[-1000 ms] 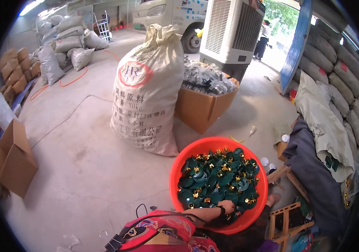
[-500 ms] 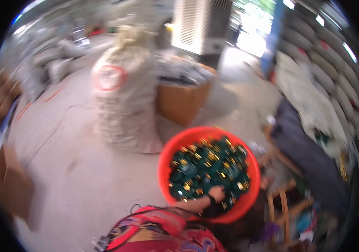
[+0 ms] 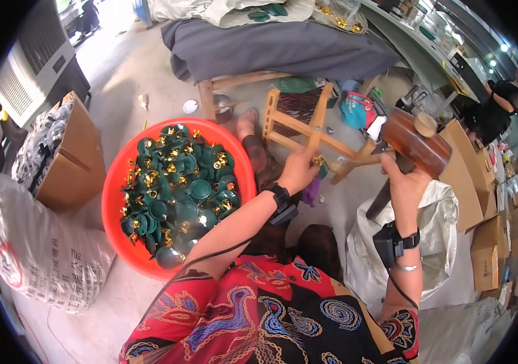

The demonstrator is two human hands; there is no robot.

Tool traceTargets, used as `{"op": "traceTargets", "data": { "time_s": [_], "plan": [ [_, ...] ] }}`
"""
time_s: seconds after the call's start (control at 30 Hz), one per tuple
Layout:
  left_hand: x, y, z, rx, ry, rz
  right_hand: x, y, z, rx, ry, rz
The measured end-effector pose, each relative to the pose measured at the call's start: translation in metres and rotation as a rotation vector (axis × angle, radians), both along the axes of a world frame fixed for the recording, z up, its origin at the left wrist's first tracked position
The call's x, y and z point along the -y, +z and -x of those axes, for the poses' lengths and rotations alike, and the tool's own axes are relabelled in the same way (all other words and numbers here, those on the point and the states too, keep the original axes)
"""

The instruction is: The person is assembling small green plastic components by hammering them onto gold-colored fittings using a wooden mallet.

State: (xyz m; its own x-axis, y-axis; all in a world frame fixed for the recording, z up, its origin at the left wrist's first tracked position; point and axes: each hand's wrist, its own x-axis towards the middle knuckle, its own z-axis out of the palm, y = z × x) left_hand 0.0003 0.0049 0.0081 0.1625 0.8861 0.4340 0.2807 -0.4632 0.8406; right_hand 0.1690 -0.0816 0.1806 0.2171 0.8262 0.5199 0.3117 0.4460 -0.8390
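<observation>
In my right hand point(image 3: 409, 182) is a mallet with a thick brown cylindrical head point(image 3: 413, 144); its dark handle point(image 3: 380, 201) slants down below my fingers. My left hand point(image 3: 298, 173) reaches over a low wooden frame point(image 3: 289, 123), fingers closed at a small gold-and-green piece point(image 3: 318, 161), mostly hidden by the fingers. Left of that forearm stands a red-orange tub point(image 3: 112, 206) full of dark green, cup-like discs point(image 3: 200, 189) with shiny gold fittings. An open white woven sack point(image 3: 362, 252) sits under my right forearm.
A full printed sack point(image 3: 59, 267) and a cardboard box point(image 3: 77, 155) of grey material stand at left. Ahead, a dark cloth point(image 3: 271, 51) covers a long surface. Cardboard boxes point(image 3: 488, 252) line the right side; another person point(image 3: 494, 112) is farther back.
The view has swung right, bringing the wooden frame and mallet into sight. My left hand has left the discs in the tub and is now at the frame with a small piece.
</observation>
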Motion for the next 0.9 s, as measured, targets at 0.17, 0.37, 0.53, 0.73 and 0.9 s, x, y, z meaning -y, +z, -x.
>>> {"op": "traceTargets", "data": {
  "time_s": [0.17, 0.37, 0.53, 0.73, 0.9],
  "plan": [
    [0.008, -0.007, 0.0, -0.091, 0.084, -0.143, -0.025, -0.014, 0.013, 0.021, 0.043, -0.023],
    [0.005, -0.006, 0.001, -0.104, 0.098, -0.116, -0.052, -0.026, 0.029, 0.331, 0.084, -0.071],
    [0.009, 0.002, 0.003, -0.151, 0.07, -0.033, -0.064, -0.028, 0.034, 0.531, 0.028, -0.171],
    [0.01, 0.0, 0.004, -0.178, 0.074, -0.036, -0.065, -0.031, 0.042, 0.392, 0.073, -0.142],
    [0.009, 0.001, 0.005, -0.182, 0.088, -0.063, -0.067, -0.039, 0.039, 0.582, 0.011, -0.183]
  ]
}}
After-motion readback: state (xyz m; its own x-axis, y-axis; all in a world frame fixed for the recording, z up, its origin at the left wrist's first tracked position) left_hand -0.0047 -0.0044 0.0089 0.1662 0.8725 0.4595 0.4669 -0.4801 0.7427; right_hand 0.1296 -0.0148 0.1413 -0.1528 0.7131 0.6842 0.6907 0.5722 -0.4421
